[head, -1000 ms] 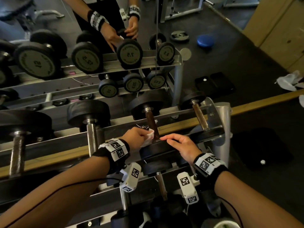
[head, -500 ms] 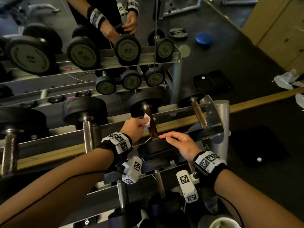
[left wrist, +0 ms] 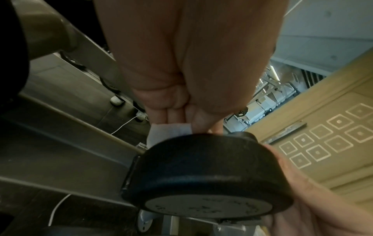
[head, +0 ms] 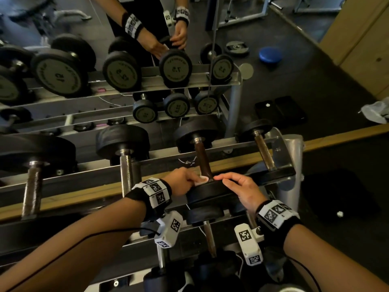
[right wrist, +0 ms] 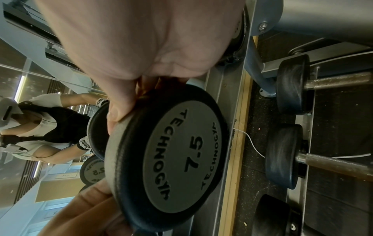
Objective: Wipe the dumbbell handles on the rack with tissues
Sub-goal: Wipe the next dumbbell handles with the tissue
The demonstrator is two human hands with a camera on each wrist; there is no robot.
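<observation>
A black 7.5 dumbbell lies on the top tier of the metal rack, its brown handle pointing away from me. My left hand pinches a folded white tissue against the near end of that handle, just above the near head. My right hand grips the rim of the same head, thumb and fingers curled over its edge. The tissue shows below my left fingers in the left wrist view.
More dumbbells line the rack: a rusty-handled one to the right, steel-handled ones to the left, others on the lower tier. A mirror behind reflects the rack and my arms. Crumpled tissues lie far right.
My left hand slid the tissue up the handle away from me, then back down to its near end by the head. The right hand stayed on the dumbbell head.
</observation>
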